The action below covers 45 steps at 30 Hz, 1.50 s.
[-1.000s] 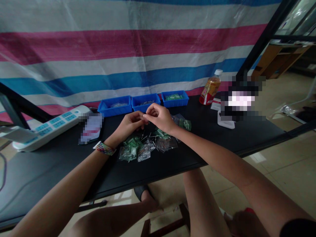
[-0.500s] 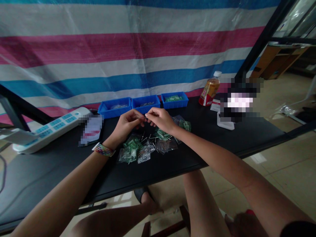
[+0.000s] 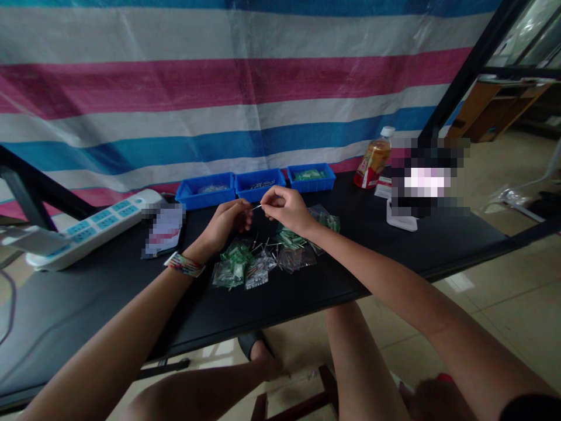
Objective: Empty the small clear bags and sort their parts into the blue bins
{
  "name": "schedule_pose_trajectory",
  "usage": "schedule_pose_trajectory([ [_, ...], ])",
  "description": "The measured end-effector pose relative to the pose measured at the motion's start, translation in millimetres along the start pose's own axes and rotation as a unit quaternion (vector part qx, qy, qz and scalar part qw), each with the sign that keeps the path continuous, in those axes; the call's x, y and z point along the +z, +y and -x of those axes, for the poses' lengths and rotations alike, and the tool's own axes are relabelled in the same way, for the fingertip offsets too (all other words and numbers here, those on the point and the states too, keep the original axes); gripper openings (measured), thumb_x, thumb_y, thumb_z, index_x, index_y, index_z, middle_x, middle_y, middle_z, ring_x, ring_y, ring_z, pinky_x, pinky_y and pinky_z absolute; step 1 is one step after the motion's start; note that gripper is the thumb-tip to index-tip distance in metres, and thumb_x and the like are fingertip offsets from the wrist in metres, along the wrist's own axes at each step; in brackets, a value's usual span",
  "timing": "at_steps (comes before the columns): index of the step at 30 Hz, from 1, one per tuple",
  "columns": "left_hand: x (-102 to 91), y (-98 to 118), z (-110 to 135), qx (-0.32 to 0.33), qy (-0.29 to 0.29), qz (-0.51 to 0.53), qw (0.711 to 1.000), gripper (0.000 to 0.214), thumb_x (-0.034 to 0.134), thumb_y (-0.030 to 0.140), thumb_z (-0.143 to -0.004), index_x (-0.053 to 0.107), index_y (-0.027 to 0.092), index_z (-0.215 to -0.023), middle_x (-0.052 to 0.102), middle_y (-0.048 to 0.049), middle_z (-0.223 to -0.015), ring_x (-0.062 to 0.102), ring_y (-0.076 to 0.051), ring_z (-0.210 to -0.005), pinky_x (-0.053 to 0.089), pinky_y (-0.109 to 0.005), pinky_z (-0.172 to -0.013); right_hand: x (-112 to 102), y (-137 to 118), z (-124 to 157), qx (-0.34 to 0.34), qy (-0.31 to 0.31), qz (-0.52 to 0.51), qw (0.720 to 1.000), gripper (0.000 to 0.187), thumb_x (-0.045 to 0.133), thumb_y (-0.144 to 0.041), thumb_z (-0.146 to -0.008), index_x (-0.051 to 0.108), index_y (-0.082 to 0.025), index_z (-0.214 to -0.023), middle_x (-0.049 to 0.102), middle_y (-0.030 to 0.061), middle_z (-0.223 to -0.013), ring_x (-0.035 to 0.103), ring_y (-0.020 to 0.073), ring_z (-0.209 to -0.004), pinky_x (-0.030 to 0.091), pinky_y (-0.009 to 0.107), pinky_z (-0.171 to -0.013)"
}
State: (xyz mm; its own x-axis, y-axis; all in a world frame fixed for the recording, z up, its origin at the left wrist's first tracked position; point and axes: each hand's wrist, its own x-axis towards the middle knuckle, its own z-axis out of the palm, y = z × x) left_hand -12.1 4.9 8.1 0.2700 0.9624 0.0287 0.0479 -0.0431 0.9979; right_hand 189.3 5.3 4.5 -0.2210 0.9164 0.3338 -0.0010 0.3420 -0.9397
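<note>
My right hand (image 3: 286, 209) is raised over the black table (image 3: 377, 251) and pinches a thin metal pin (image 3: 257, 206) that points left. My left hand (image 3: 228, 221) is just left of it with the fingers curled together; what they hold, if anything, is too small to see. A striped band sits on my left wrist. Below both hands lie several small clear bags with green parts (image 3: 234, 263) and loose pins (image 3: 265, 245).
Three blue bins (image 3: 258, 182) line the table's back edge under a striped tarp. A white power strip (image 3: 87, 225) lies at the left, a blurred card beside it. An orange drink bottle (image 3: 373, 161) and a white stand (image 3: 401, 219) are at the right.
My hands, which met at the fingertips, have drawn slightly apart. The right hand now holds the pin clear of the left.
</note>
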Motion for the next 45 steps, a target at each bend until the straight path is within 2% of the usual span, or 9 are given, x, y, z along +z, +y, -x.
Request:
schedule_pose_trajectory([
  [5, 1.8, 1.1, 1.1, 0.004, 0.004, 0.006, 1.000, 0.034, 0.081, 0.046, -0.081, 0.062, 0.018, -0.078, 0.061, 0.0000, -0.066, 0.058, -0.013, -0.054, 0.039, -0.023, -0.048, -1.7, -2.6, 0.4, 0.007, -0.003, 0.022, 1.000, 0.008, 0.069, -0.021, -0.080, 0.063, -0.020, -0.086, 0.068, -0.0002, -0.083, 0.065, 0.0132, -0.069, 0.054, 0.026, -0.062],
  [10, 2.7, 4.8, 2.3, 0.050, 0.014, 0.005, 0.999, 0.033, 0.088, 0.042, -0.077, 0.066, 0.017, -0.081, 0.064, -0.0007, -0.070, 0.058, -0.012, -0.058, 0.042, -0.023, -0.051, -2.4, -1.4, 0.0, 0.065, 0.005, -0.034, 0.997, 0.012, 0.071, -0.025, -0.084, 0.063, -0.020, -0.091, 0.065, -0.0014, -0.083, 0.066, 0.0123, -0.061, 0.053, 0.023, -0.050],
  [14, 1.5, 5.7, 3.0, 0.076, 0.020, -0.014, 0.997, 0.028, 0.087, 0.037, -0.077, 0.070, 0.016, -0.086, 0.067, -0.0020, -0.073, 0.062, -0.013, -0.060, 0.042, -0.022, -0.053, -1.6, 1.2, -0.1, 0.100, -0.008, -0.074, 0.992, 0.009, 0.067, -0.027, -0.089, 0.061, -0.020, -0.088, 0.065, -0.0013, -0.077, 0.067, 0.0125, -0.058, 0.057, 0.024, -0.051],
  [22, 1.4, 4.1, 1.6, 0.011, 0.015, 0.016, 1.000, 0.033, 0.076, 0.049, -0.083, 0.066, 0.017, -0.084, 0.066, -0.0027, -0.072, 0.060, -0.014, -0.055, 0.039, -0.024, -0.049, -2.5, 0.7, -0.3, 0.036, 0.014, -0.058, 0.998, 0.014, 0.071, -0.026, -0.080, 0.061, -0.021, -0.088, 0.064, -0.0019, -0.081, 0.068, 0.0132, -0.068, 0.058, 0.022, -0.053],
  [27, 3.7, 6.2, 2.2, 0.005, 0.022, -0.003, 1.000, 0.034, 0.080, 0.047, -0.079, 0.065, 0.017, -0.077, 0.062, -0.0017, -0.068, 0.057, -0.013, -0.055, 0.038, -0.024, -0.051, -2.6, -0.5, 0.3, 0.023, 0.010, -0.034, 0.999, 0.012, 0.070, -0.025, -0.079, 0.061, -0.021, -0.087, 0.062, -0.0013, -0.082, 0.068, 0.0138, -0.069, 0.057, 0.023, -0.053],
  [33, 3.9, 9.3, 4.6, 0.044, 0.015, -0.002, 0.999, 0.028, 0.083, 0.040, -0.076, 0.067, 0.018, -0.081, 0.061, -0.0002, -0.067, 0.056, -0.013, -0.057, 0.039, -0.024, -0.052, -2.8, -2.3, -0.2, 0.048, 0.028, -0.045, 0.997, 0.020, 0.071, -0.024, -0.080, 0.059, -0.022, -0.095, 0.061, -0.0043, -0.086, 0.065, 0.0100, -0.059, 0.052, 0.019, -0.046],
  [37, 4.6, 10.1, 5.8, 0.055, 0.022, 0.002, 0.998, 0.027, 0.084, 0.037, -0.076, 0.066, 0.018, -0.081, 0.062, -0.0001, -0.067, 0.057, -0.013, -0.059, 0.041, -0.024, -0.053, -4.3, -3.2, 0.4, 0.090, 0.026, -0.041, 0.995, 0.015, 0.071, -0.023, -0.081, 0.058, -0.021, -0.088, 0.062, -0.0045, -0.079, 0.060, 0.0087, -0.053, 0.046, 0.018, -0.041],
  [41, 5.6, 10.7, 7.1, 0.063, 0.025, -0.011, 0.998, 0.025, 0.083, 0.035, -0.076, 0.066, 0.018, -0.080, 0.062, -0.0005, -0.068, 0.057, -0.013, -0.059, 0.041, -0.024, -0.053, -5.4, -5.9, 2.2, 0.115, 0.010, -0.074, 0.991, 0.010, 0.070, -0.020, -0.080, 0.061, -0.020, -0.083, 0.063, -0.0029, -0.074, 0.062, 0.0102, -0.058, 0.051, 0.019, -0.047],
  [45, 4.8, 10.1, 5.6, 0.046, 0.017, 0.033, 0.998, 0.025, 0.076, 0.040, -0.081, 0.062, 0.020, -0.089, 0.063, 0.0009, -0.069, 0.054, -0.012, -0.052, 0.034, -0.023, -0.046, -7.5, -6.2, -5.7, 0.082, 0.044, -0.090, 0.992, 0.014, 0.075, -0.024, -0.079, 0.062, -0.020, -0.083, 0.063, -0.0030, -0.073, 0.063, 0.0115, -0.061, 0.056, 0.021, -0.051],
])
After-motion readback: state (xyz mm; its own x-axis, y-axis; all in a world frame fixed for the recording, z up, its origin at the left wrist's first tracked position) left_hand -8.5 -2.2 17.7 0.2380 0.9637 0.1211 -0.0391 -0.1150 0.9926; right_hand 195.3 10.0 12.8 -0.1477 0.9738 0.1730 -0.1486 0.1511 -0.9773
